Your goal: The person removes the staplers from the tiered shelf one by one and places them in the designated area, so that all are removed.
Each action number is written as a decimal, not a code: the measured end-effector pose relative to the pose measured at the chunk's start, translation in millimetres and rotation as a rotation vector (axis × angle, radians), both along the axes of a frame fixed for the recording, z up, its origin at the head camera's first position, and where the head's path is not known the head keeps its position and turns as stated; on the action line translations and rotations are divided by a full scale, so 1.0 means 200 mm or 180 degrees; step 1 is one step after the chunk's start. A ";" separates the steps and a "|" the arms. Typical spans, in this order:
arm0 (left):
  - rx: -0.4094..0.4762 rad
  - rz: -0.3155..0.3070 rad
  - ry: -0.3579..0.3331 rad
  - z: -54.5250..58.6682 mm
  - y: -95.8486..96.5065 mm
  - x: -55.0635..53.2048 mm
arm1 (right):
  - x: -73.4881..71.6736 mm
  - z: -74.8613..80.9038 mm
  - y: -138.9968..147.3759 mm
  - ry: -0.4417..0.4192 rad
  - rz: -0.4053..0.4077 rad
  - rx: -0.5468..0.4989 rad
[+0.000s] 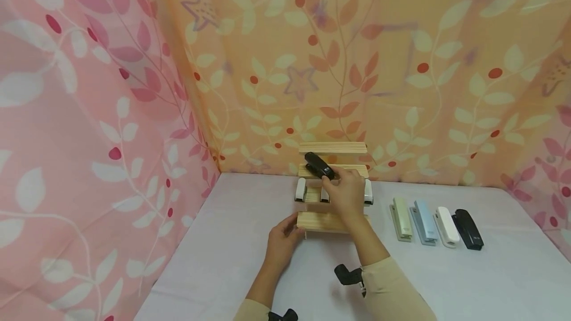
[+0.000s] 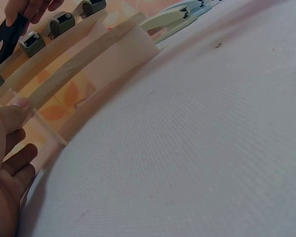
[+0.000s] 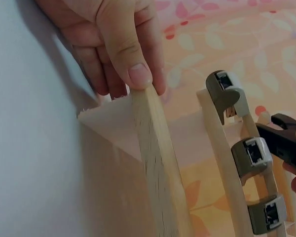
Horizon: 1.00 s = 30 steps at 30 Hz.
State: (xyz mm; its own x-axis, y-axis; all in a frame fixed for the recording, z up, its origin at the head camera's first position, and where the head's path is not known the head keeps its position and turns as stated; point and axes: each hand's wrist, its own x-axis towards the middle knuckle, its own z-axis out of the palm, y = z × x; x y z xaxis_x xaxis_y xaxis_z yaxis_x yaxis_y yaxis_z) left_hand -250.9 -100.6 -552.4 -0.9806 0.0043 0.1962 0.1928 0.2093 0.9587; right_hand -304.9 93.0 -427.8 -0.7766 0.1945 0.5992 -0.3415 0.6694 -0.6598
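My right hand (image 1: 349, 194) grips a black stapler (image 1: 317, 164) by its near end, over the upper steps of a tiered wooden rack (image 1: 327, 222). The stapler lies slanted, its far end pointing up and left. In the right wrist view the stapler (image 3: 281, 140) is partly cut off by the frame edge. My left hand (image 1: 283, 241) holds the left end of the rack's lowest slat, thumb (image 3: 138, 74) on its edge. On the step above that slat stand three white staplers: a left one (image 1: 301, 190), a middle one (image 1: 324, 195) and a right one (image 1: 368, 192), partly behind my right hand.
Right of the rack, a pale green stapler (image 1: 402, 219), a light blue stapler (image 1: 424, 223), a white stapler (image 1: 447, 227) and another black stapler (image 1: 468, 229) lie in a row on the white-covered table (image 1: 504, 281). Floral curtains (image 1: 401, 63) hang behind and at the sides.
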 end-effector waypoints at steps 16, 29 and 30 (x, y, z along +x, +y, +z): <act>-0.0008 0.0003 -0.0078 0.00 0.00 0.00 | 0.15 0.05 0.16 0.0022 0.0265 -0.0173; -0.0015 0.0018 -0.0142 0.01 0.00 0.01 | 0.36 0.12 0.37 0.0383 0.0290 0.0193; -0.0012 0.0020 -0.0144 0.01 0.00 0.01 | 0.37 0.12 0.39 0.0379 0.0273 0.0213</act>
